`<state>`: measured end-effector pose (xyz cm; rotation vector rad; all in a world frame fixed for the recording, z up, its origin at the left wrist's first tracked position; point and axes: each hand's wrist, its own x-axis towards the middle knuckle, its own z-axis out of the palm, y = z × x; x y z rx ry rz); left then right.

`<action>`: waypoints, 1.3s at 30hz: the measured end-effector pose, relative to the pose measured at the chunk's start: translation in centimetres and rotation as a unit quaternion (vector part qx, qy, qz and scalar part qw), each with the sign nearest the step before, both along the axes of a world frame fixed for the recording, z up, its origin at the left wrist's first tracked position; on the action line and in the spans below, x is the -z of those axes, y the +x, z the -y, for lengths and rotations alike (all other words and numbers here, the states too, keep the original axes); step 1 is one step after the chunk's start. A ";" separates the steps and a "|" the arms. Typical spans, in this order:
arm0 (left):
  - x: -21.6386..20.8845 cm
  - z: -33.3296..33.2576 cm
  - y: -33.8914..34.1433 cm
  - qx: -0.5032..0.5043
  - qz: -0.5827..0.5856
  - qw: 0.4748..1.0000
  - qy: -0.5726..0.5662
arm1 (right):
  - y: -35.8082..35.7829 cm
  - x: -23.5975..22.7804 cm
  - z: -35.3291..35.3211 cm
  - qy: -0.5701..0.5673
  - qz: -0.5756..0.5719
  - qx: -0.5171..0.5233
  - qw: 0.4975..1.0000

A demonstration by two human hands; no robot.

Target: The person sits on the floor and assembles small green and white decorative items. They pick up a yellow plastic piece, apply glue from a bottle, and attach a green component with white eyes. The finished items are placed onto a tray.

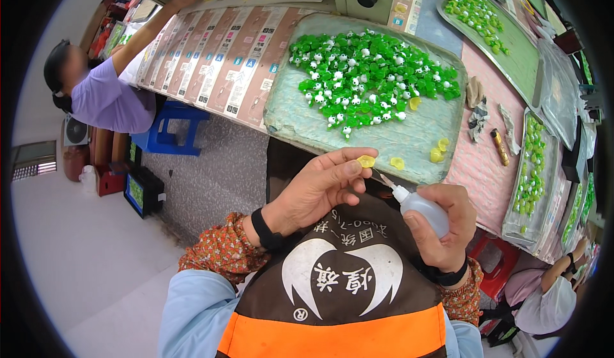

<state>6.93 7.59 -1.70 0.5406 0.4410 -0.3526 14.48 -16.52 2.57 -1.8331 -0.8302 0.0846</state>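
Note:
Between thumb and forefinger, my left hand pinches a small yellow translucent plastic piece shaped like a shallow cup. My right hand is wrapped round a white squeeze bottle, tilted so that its narrow tip points up and left toward the yellow piece, a little apart from it. Just beyond both hands lies a tray lined with pale blue-green. It bears a heap of small green plastic pieces with white ball-shaped parts. A few loose yellow pieces lie near the tray's front right corner.
Right of the tray, crumpled scraps and a dark-and-yellow tube lie on pink cloth. Further trays of green pieces stand at the right. A co-worker in a purple shirt reaches across the table at the left, near a blue stool.

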 end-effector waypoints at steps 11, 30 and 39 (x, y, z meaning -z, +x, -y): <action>0.0 0.4 -0.6 0.008 0.160 0.941 0.297 | -0.2 0.6 0.0 0.029 -0.029 -0.008 0.999; 1.2 -0.4 -0.8 0.018 0.268 0.870 0.414 | 0.4 0.6 -0.2 0.023 0.049 -0.049 0.997; 0.9 0.1 -0.9 -0.011 0.207 0.923 0.324 | 0.3 1.0 -0.6 0.041 0.056 -0.048 0.996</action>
